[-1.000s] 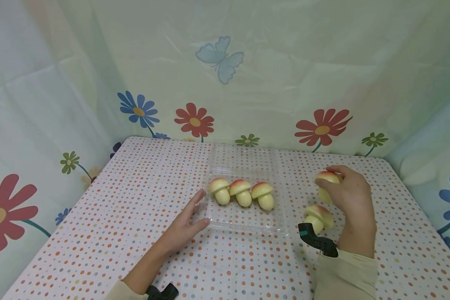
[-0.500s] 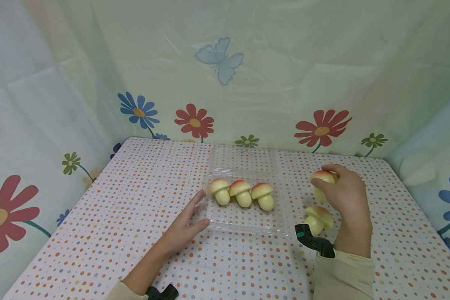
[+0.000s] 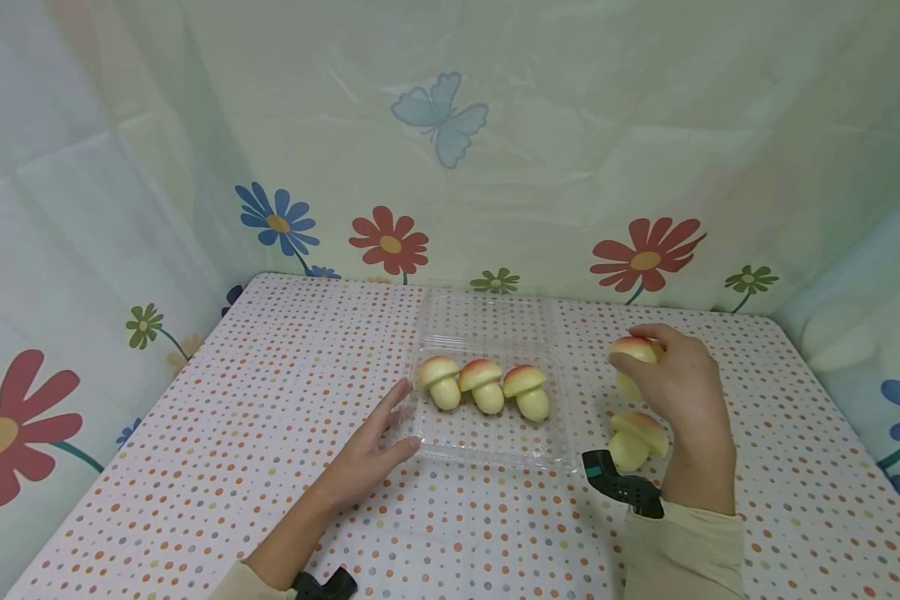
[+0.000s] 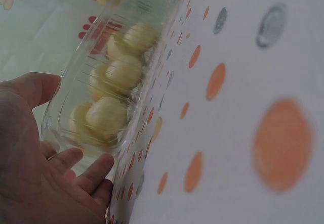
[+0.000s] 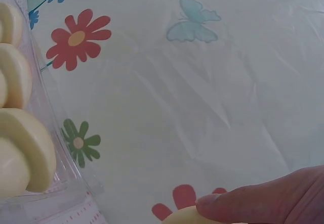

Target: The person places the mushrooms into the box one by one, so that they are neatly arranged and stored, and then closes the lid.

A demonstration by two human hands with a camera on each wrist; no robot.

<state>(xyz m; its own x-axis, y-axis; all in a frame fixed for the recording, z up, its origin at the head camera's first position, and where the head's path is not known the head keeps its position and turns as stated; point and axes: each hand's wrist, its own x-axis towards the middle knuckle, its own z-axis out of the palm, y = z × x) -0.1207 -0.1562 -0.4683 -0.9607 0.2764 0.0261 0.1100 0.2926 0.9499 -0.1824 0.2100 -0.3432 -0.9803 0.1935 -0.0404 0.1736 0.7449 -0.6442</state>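
Note:
A clear plastic clamshell box (image 3: 480, 442) lies with its lid folded back at mid-table. Three mushroom-shaped pieces, yellowish with red-tinged caps, lie in a row inside it, the middle mushroom (image 3: 487, 398) among them. My left hand (image 3: 363, 458) rests at the box's left side, thumb and fingers spread and fairly straight along its rim (image 4: 55, 107). To the right of the box, my right hand (image 3: 682, 379) pinches a mushroom (image 3: 632, 350) by its cap between thumb and fingers. Another mushroom (image 3: 637, 437) lies on the table just in front of that hand, partly behind the wrist camera mount.
The table is covered by a dotted cloth (image 3: 270, 367). A floral curtain (image 3: 540, 183) hangs behind it and at both sides. Black camera mounts sit on both wrists, including the right mount (image 3: 622, 483).
My right hand has moved a little to the left with its mushroom, toward the box. The left hand, the box and the three mushrooms inside have stayed in place.

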